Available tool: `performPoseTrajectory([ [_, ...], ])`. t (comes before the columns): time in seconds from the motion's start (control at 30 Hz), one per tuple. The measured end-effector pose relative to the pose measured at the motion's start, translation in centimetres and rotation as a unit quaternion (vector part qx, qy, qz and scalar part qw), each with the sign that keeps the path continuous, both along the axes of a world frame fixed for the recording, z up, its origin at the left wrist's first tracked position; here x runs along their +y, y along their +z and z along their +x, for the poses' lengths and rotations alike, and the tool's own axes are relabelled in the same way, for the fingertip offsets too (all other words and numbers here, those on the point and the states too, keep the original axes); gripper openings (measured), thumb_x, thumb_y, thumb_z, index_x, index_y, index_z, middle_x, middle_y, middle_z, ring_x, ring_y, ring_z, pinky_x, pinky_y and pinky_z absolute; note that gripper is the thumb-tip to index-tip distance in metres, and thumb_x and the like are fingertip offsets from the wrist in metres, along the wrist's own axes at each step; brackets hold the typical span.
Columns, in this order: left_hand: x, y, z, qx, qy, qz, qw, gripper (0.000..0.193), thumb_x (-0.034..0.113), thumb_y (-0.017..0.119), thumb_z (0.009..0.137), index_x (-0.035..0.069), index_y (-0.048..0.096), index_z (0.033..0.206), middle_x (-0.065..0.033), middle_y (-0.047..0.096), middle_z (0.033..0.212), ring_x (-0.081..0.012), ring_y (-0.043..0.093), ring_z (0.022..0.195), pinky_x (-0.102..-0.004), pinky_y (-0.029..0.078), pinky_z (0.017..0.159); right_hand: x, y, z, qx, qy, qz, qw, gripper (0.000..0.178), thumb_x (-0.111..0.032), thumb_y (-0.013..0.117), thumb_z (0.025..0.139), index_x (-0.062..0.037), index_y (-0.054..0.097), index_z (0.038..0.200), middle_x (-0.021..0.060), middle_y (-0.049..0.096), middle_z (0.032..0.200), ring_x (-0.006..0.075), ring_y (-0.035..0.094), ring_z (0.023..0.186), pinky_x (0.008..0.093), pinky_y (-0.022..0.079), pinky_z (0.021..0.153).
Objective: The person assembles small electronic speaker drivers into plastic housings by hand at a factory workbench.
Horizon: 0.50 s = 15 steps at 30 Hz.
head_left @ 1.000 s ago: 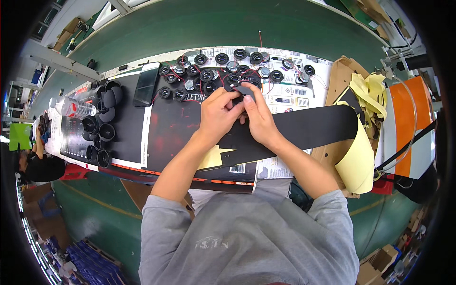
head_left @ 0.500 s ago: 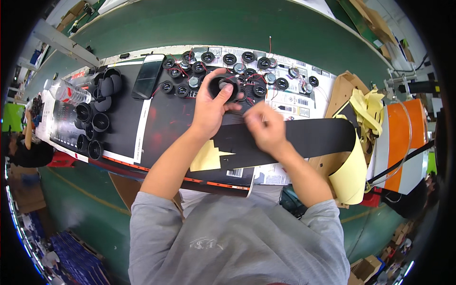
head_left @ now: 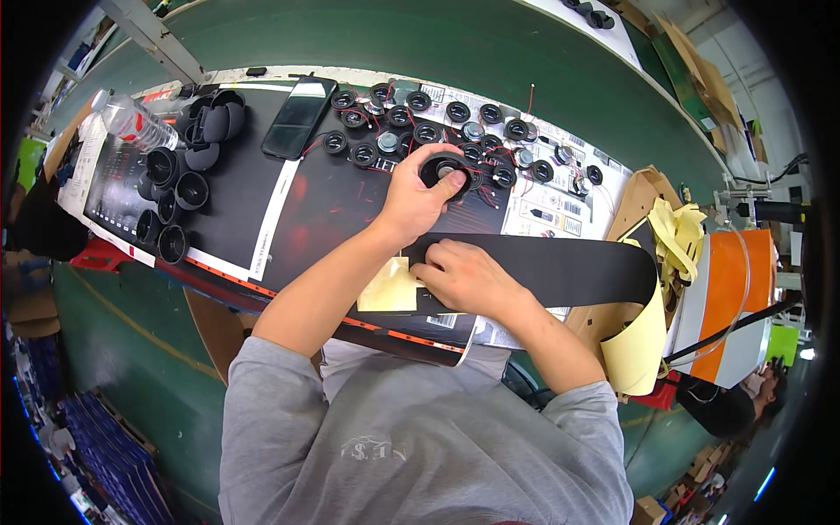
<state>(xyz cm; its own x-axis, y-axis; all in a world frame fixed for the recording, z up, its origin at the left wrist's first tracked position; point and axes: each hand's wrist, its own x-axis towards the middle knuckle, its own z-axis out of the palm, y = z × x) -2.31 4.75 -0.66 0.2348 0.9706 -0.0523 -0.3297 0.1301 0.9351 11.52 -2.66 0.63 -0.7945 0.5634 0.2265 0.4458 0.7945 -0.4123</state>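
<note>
The left hand curls its fingers around a small round black speaker driver with a silvery centre, holding it by the rim just above the dark printed board. The right hand presses bunched fingertips down on the near end of a long black adhesive-looking strip, which runs off to the right of those fingers. The driver looks light but rigid, with thin red leads and a delicate cone, so the rim seems the safest place to hold it; the strip is probably soft, limp and tacky. Beyond the left fingertips lies a scatter of like drivers (roughly twenty, though crowding makes the count unsure). Far to the left of them stand about eight black cup-shaped housings, one dark phone and one clear plastic bottle. Under the right wrist sits one yellowish backing slip.
</note>
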Motion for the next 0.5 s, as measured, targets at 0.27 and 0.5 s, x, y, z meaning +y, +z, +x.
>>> performPoseTrajectory([
  [0.27,0.0,0.0,-0.2,0.006,0.011,0.02,1.0,0.032,0.017,0.071,0.086,0.005,0.056,0.112,-0.0033,0.063,0.086,-0.0107,0.06,0.065,-0.0199,0.043,0.048,0.0,-0.2,-0.3,0.018,-0.002,0.032,0.999,0.025,-0.01,0.064,0.071,-0.0085,0.062,0.096,0.006,0.047,0.077,0.0222,0.053,0.071,0.035,0.047,0.061],
  [0.5,-0.1,0.6,0.1,0.032,-0.009,0.022,0.999,0.033,0.018,0.071,0.086,0.005,0.056,0.112,-0.0028,0.063,0.086,-0.01,0.06,0.065,-0.0203,0.046,0.05,0.5,-0.7,-0.2,0.102,-0.036,-0.021,0.994,0.01,-0.011,0.064,0.077,-0.0068,0.063,0.086,0.0072,0.052,0.074,0.0235,0.058,0.067,0.0362,0.048,0.058],
])
